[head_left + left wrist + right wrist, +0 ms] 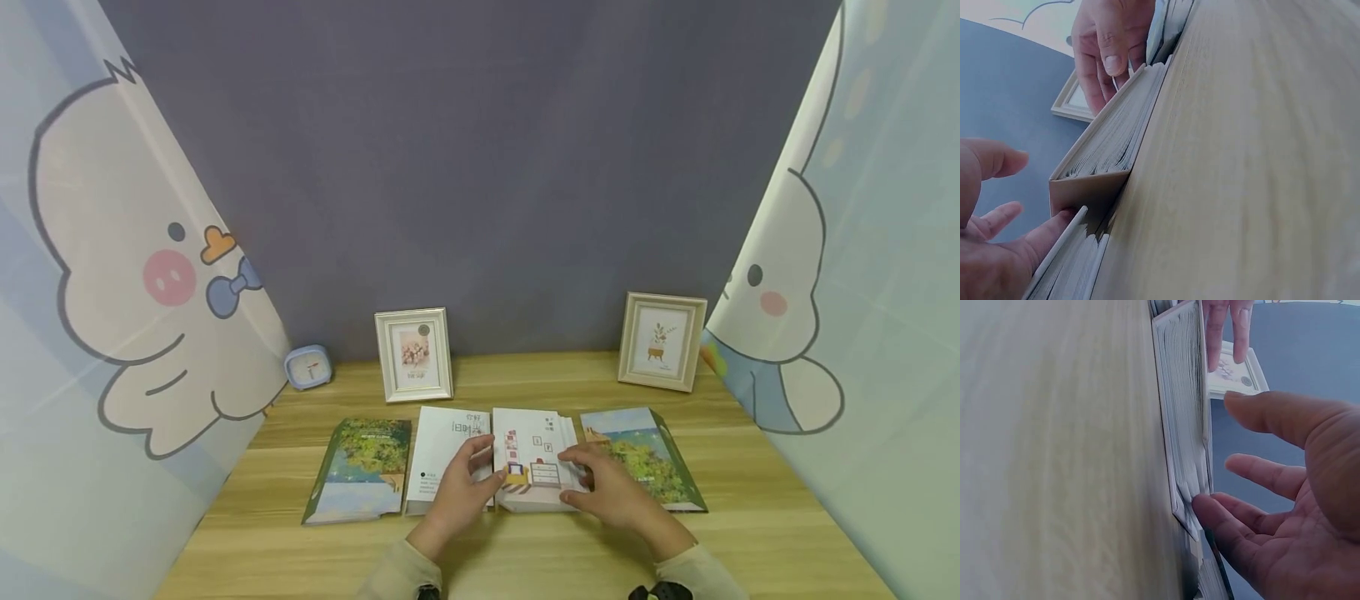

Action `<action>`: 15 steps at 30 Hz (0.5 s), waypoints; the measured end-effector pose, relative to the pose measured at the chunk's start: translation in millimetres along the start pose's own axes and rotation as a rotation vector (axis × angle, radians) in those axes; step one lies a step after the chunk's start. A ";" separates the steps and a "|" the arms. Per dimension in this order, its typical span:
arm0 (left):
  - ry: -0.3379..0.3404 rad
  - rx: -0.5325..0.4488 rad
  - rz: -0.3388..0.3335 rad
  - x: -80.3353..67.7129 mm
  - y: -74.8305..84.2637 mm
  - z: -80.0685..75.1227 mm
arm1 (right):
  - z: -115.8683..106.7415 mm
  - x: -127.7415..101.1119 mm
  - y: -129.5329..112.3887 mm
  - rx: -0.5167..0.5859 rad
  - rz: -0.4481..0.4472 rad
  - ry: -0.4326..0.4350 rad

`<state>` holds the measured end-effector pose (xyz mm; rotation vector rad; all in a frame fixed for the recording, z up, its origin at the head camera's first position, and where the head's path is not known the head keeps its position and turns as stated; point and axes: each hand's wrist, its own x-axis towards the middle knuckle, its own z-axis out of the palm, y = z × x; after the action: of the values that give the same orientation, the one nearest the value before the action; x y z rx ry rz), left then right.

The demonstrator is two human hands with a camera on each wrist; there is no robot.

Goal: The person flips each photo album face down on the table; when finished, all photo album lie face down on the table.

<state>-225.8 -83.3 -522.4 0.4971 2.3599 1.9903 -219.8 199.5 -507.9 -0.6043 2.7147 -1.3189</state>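
Several thick photo albums lie side by side on the table. Third from the left is a white-covered photo album with a room drawing [534,437], between both hands. My left hand [459,490] is over the gap beside it, and in the left wrist view a finger touches its spine [1079,192]. My right hand [617,493] is at the opposite side, its fingertips at the page edges [1182,394] in the right wrist view. Left of it lies a white photo album with grey lettering [435,458]. Fingers of both hands are extended and relaxed.
A green landscape-covered album [367,458] lies at the far left, a similar green album [645,458] at the far right. Behind stand a flower picture frame [382,358], a plant picture frame [630,342] and a blue clock [307,367]. Curtains surround the wooden table [247,533].
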 end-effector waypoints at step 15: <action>-0.059 -0.013 -0.029 -1.7 2.0 -1.3 | 2.4 0.1 0.5 -0.024 0.030 0.000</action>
<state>-223.9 -84.7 -520.5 0.5104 2.3054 1.9493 -219.5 198.0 -509.7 -0.5628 2.7318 -1.2815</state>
